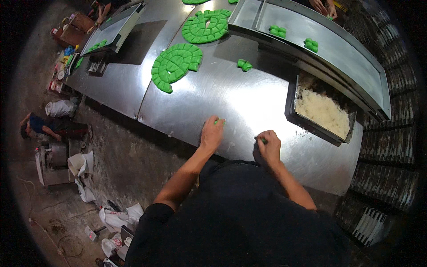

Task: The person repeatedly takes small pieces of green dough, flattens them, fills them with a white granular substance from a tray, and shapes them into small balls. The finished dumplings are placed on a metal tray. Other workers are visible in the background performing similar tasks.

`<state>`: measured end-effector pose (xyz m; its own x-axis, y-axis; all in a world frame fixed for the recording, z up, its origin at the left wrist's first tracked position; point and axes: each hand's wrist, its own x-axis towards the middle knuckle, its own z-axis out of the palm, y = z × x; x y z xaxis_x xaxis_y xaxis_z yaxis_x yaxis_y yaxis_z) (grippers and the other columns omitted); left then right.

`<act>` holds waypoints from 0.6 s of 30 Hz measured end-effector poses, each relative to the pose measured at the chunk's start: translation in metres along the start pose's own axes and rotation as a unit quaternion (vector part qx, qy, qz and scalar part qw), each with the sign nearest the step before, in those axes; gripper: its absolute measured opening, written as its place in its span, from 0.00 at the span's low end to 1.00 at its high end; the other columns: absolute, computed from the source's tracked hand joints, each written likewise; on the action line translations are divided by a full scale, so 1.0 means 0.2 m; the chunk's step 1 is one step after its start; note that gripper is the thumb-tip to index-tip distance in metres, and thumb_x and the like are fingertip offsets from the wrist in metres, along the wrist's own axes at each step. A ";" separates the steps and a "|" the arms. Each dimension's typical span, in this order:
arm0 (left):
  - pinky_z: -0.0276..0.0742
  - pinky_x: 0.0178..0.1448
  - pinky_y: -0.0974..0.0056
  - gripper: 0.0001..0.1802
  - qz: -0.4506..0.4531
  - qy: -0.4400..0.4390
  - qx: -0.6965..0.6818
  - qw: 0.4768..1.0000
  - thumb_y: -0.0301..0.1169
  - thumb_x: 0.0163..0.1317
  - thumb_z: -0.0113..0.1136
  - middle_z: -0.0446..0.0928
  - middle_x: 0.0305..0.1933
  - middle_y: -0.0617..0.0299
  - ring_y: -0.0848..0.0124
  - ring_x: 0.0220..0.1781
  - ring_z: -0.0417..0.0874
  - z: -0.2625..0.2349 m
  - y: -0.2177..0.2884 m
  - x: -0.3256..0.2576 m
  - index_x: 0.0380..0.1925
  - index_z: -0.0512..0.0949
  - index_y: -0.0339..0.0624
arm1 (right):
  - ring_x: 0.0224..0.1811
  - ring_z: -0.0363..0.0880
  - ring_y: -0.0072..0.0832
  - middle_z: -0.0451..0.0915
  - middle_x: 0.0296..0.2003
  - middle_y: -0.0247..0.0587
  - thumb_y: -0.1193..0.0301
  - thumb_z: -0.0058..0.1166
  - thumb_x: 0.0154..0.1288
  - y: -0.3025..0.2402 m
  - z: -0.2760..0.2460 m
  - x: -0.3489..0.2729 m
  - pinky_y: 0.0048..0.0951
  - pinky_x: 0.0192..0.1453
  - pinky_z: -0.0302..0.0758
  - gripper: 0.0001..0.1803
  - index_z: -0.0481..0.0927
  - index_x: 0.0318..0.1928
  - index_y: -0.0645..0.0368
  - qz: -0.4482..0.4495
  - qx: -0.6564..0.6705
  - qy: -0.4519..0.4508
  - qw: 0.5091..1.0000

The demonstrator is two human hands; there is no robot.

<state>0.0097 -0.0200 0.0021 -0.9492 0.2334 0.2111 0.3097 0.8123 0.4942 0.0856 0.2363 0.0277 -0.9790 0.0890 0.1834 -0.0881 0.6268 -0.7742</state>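
My left hand (212, 133) is closed over the near edge of the steel table (231, 98), with a bit of green dough (219, 121) showing at its fingertips. A short way to the right, my right hand (270, 146) is curled round another green dough piece (264, 140). Both are mostly hidden by the fingers. Ahead lies a flat round of cut green dough (180, 58), its segments side by side, and a second such round (200, 32) is beyond it. A few loose green pieces (244, 65) rest nearer the middle.
To the right stands a dark box (291, 102) of pale crumbly stuff (321, 111). Above it a long metal tray (342, 46) carries clusters of green balls (278, 31). Another tray (109, 31) sits far left. Co-workers' hands (324, 8) show at the far edge; stacked dark trays (387, 138) line the right.
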 end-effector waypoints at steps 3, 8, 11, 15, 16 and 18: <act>0.75 0.56 0.49 0.13 0.034 -0.006 -0.023 0.999 0.26 0.62 0.62 0.76 0.51 0.46 0.48 0.51 0.77 -0.12 0.12 0.03 0.47 0.82 0.35 | 0.35 0.82 0.38 0.82 0.35 0.47 0.72 0.64 0.60 0.03 0.09 0.26 0.37 0.44 0.79 0.08 0.86 0.40 0.60 0.075 0.049 0.020 0.996; 0.75 0.58 0.51 0.15 0.030 -0.018 -0.025 0.999 0.23 0.58 0.64 0.76 0.53 0.46 0.47 0.54 0.77 -0.10 0.07 -0.02 0.47 0.82 0.35 | 0.38 0.82 0.36 0.83 0.38 0.43 0.67 0.67 0.59 0.06 0.12 0.62 0.35 0.45 0.79 0.13 0.86 0.40 0.62 -0.041 -0.071 0.045 0.996; 0.78 0.55 0.53 0.14 -0.061 -0.055 -0.110 0.991 0.22 0.59 0.63 0.79 0.50 0.47 0.50 0.51 0.81 -0.14 0.10 0.03 0.46 0.82 0.35 | 0.43 0.81 0.38 0.82 0.40 0.44 0.63 0.70 0.57 -0.02 0.10 0.64 0.37 0.48 0.78 0.15 0.86 0.40 0.59 -0.065 -0.116 0.075 0.988; 0.81 0.49 0.62 0.11 -0.206 -0.035 -0.418 0.884 0.22 0.63 0.63 0.82 0.45 0.51 0.64 0.47 0.85 -0.26 0.43 0.16 0.46 0.81 0.35 | 0.33 0.82 0.30 0.83 0.33 0.42 0.65 0.68 0.60 -0.36 0.06 0.49 0.30 0.38 0.77 0.11 0.86 0.33 0.61 0.019 0.156 0.105 0.982; 0.81 0.49 0.64 0.11 -0.182 -0.032 -0.466 0.865 0.22 0.64 0.63 0.82 0.45 0.53 0.68 0.47 0.84 -0.29 0.54 0.20 0.46 0.80 0.34 | 0.29 0.81 0.26 0.83 0.29 0.41 0.65 0.68 0.61 -0.46 0.01 0.47 0.28 0.35 0.76 0.11 0.85 0.31 0.62 0.024 0.205 0.106 0.973; 0.80 0.49 0.69 0.10 -0.134 -0.033 -0.557 0.819 0.24 0.66 0.63 0.82 0.45 0.57 0.75 0.48 0.83 -0.37 0.77 0.27 0.46 0.80 0.33 | 0.25 0.78 0.22 0.80 0.22 0.40 0.65 0.67 0.63 -0.58 -0.16 0.54 0.28 0.32 0.73 0.14 0.84 0.26 0.62 0.038 0.193 0.221 0.955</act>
<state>0.0092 0.0780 0.1520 -0.9811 0.1847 -0.0578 -0.0850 -0.1432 0.9860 -0.0032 0.1982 0.1573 -0.8190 0.4953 0.2897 -0.1645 0.2809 -0.9455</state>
